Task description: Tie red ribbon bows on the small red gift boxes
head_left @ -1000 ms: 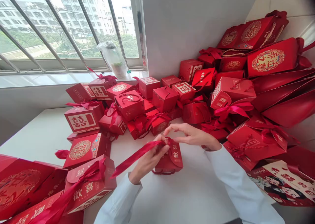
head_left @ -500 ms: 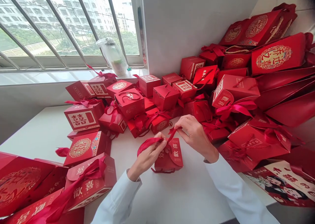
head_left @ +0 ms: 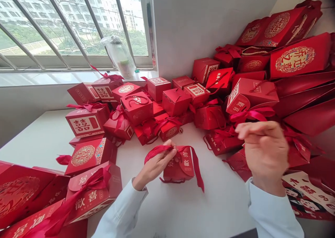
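A small red gift box (head_left: 177, 170) with gold lettering stands on the white table in front of me. My left hand (head_left: 160, 163) rests against its top left side, thumb and fingers pinched on a red ribbon (head_left: 198, 171). One part of this ribbon loops over the back of that hand; the other crosses the box top and hangs down its right side to the table. My right hand (head_left: 265, 150) is raised well to the right of the box, its fingers loosely bent and slightly blurred, with nothing visible in them.
Red gift boxes (head_left: 176, 102) are heaped along the back, with more at the left, several tied with ribbon bows. Large red gift bags (head_left: 295, 60) lie piled at the right. A plastic-wrapped cup (head_left: 123, 61) stands on the sill of the barred window (head_left: 89, 65).
My right hand has let go of the ribbon and moved right, towards me. The freed ribbon end now drapes over the box's right side. My left hand stays pinched at the box top.
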Demonstrator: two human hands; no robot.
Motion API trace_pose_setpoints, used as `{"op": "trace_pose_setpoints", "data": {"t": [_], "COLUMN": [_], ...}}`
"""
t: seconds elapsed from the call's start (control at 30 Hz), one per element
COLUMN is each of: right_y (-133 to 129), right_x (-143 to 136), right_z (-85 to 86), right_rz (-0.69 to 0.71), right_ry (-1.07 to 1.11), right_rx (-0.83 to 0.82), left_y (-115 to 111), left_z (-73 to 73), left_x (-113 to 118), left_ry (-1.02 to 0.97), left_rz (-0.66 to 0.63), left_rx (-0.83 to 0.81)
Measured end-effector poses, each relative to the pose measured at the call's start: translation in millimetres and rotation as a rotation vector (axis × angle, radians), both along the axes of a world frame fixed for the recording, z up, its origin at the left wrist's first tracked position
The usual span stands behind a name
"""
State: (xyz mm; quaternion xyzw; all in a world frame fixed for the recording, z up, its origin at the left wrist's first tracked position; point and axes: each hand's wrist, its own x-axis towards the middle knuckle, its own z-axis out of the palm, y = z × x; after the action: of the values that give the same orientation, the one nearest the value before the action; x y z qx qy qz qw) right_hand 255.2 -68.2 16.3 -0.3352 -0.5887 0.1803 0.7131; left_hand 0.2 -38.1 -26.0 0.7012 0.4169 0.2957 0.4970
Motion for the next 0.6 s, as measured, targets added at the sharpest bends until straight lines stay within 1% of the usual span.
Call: {"op": "trace_pose_setpoints", "data": {"t": [0.03, 0.07, 0.1, 0.13, 0.2, 0.27, 0.3, 0.37, 0.43, 0.47, 0.53, 0.6], "right_y": [2, 5, 10, 15, 25, 32, 34, 35, 33, 32, 30, 30], "right_x": [-5, -12, -21, -30, -46, -58, -62, -66, -68, -69, -70, -70], "right_z": [-3.6, -8.4, -14.2, -20.7, -33.9, -44.9, -48.8, -53.3, -54.1, -53.6, -51.5, -48.5], "right_rz": [0.073, 0.143, 0.224, 0.269, 0.289, 0.273, 0.231, 0.101, -0.010, -0.042, -0.052, 0.018], "right_ry": [-0.151, -0.344, -0.510, -0.608, -0.718, -0.769, -0.779, -0.793, -0.801, -0.794, -0.748, -0.639], "right_rx": [-0.112, -0.272, -0.350, -0.354, -0.321, -0.293, -0.274, -0.221, -0.157, -0.136, -0.170, -0.306], "left_y": [0, 0, 0, 0, 0, 1, 1, 1, 2, 2, 2, 2], "left_z": [0.7, 1.3, 1.8, 2.2, 2.8, 2.8, 2.5, 1.7, 0.6, 0.2, -0.3, -0.5], "left_x": [0, 0, 0, 0, -1, -1, -2, -2, -3, -3, -3, -3], "left_ry": [-0.021, -0.047, -0.069, -0.079, -0.073, -0.056, -0.051, -0.052, -0.059, -0.061, -0.065, -0.076], "left_rz": [-0.016, -0.038, -0.058, -0.058, -0.056, -0.057, -0.063, -0.077, -0.083, -0.082, -0.076, -0.072], "left_rx": [-0.027, -0.064, -0.098, -0.109, -0.105, -0.089, -0.083, -0.083, -0.093, -0.099, -0.114, -0.129]}}
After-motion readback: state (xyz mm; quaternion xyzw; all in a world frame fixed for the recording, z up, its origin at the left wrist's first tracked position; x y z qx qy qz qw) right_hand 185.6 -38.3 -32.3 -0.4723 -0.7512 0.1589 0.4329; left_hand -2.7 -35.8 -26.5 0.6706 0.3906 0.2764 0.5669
